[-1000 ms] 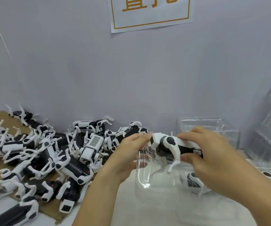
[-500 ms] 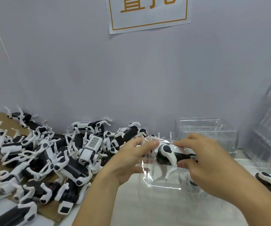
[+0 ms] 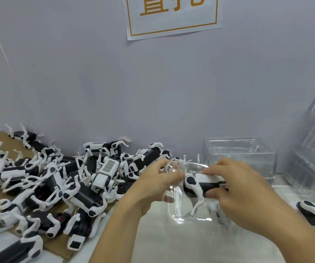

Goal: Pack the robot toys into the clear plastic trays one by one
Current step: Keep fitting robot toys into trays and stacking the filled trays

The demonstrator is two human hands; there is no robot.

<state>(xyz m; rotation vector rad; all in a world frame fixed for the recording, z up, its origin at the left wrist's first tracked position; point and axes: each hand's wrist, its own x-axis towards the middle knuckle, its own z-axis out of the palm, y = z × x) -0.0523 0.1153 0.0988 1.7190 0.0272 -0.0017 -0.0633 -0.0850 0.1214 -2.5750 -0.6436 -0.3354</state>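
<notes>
Right of the toy pile (image 3: 61, 186), the tray (image 3: 179, 211) now stands tilted up, higher than a second ago, and the toy (image 3: 200, 186) has sunk inside it. Left hand (image 3: 153, 185) pinches the tray's rim; right hand (image 3: 242, 192) grips the toy's body. Seating looks nearly done. Open counter lies below the tray; stacked trays (image 3: 238, 154) crowd behind.

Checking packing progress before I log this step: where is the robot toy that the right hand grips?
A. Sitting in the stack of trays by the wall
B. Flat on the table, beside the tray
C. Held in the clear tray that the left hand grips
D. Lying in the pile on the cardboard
C: the right hand grips the robot toy inside the clear tray, whose edge the left hand holds.
</notes>
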